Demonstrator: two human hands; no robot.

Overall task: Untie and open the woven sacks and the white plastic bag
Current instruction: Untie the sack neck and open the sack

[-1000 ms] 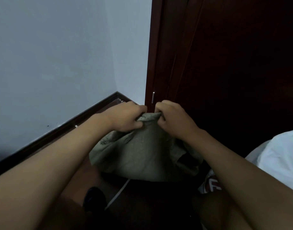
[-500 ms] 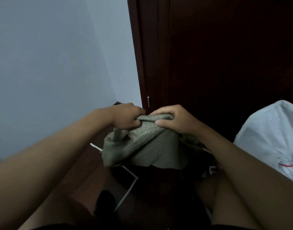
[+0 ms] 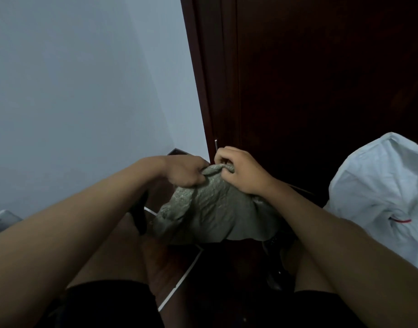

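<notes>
Left hand [image 3: 186, 172] and right hand [image 3: 241, 172] are both clamped on the bunched neck of the grey-green sack [image 3: 215, 209], which sits low against the dark door [image 3: 321, 79]. The neck appears unopened. Right of the sack, the white plastic bag [image 3: 380, 192] looks tied with red and untouched.

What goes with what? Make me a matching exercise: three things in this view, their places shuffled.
Things:
1. grey-green woven sack
2. white plastic bag with a red tie
3. dark brown wooden door

Places:
A. far right
B. behind the hands
C. gripped at its top by the left hand and right hand

Pairs: 1-C, 2-A, 3-B
</notes>
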